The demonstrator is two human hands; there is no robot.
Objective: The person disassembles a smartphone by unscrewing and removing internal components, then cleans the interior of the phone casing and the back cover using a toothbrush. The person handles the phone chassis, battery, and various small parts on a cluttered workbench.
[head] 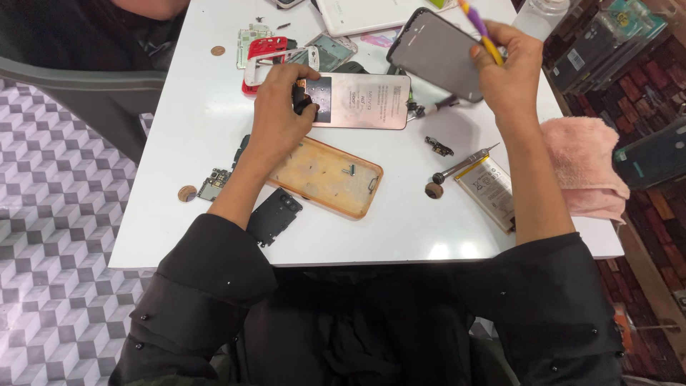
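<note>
Your left fingers pinch a black part on the phone mid-tabletop; right hand grips a screwdriver.

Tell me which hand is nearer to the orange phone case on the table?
Left. The left hand is just above the orange phone case, its forearm crossing the case's left end. The right hand is raised far to the upper right, holding a yellow tool.

Your white table carries, under your left fingers, a pink phone back. Toward your wrist lie an orange case, a black plate and a small board. Beyond those fingers sits a red frame. Below your right fingers lie a screwdriver, a battery and a pink cloth.
</note>
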